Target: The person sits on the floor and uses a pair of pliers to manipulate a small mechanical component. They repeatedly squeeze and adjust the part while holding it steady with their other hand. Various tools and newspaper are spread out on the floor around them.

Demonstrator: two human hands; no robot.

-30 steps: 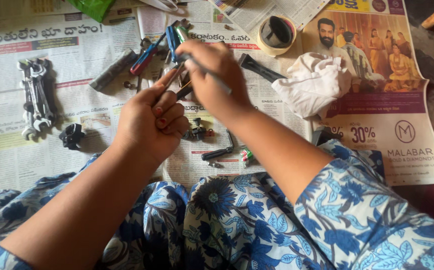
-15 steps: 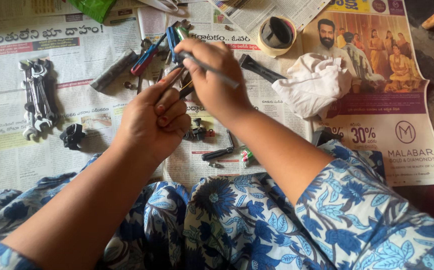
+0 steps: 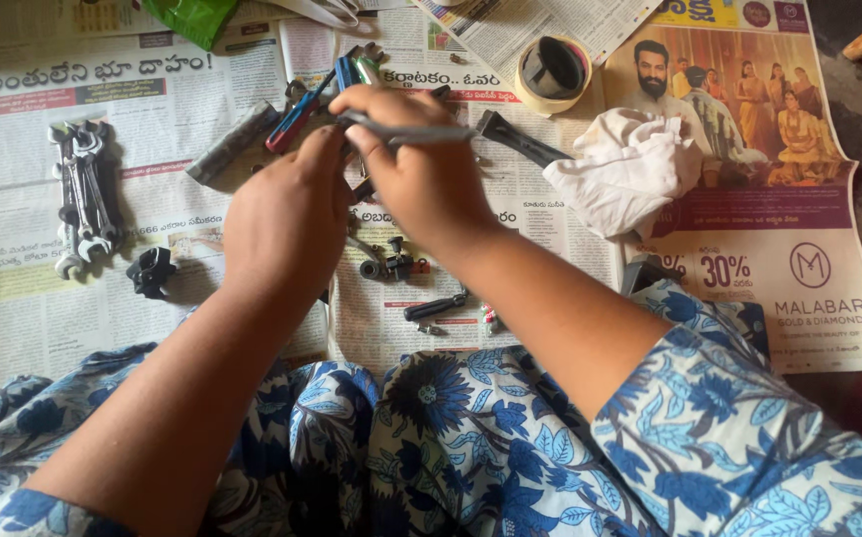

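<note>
The right hand (image 3: 421,169), closed on a thin grey tool (image 3: 406,131), has levelled it out, while the left hand (image 3: 287,214) stays curled against it, its hold hidden.

Blue-and-white floral sleeves (image 3: 709,418); white crumpled rag (image 3: 625,174); silver spanners (image 3: 78,194); grey slim tool (image 3: 411,131); red-and-blue screwdriver (image 3: 297,114); green bag (image 3: 192,15), perhaps plastic.

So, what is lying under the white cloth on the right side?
The white cloth rests on spread newspaper, covering part of a colour advertisement page. A dark tool points toward its left edge. Whether anything small lies beneath the crumpled folds cannot be seen.
</note>
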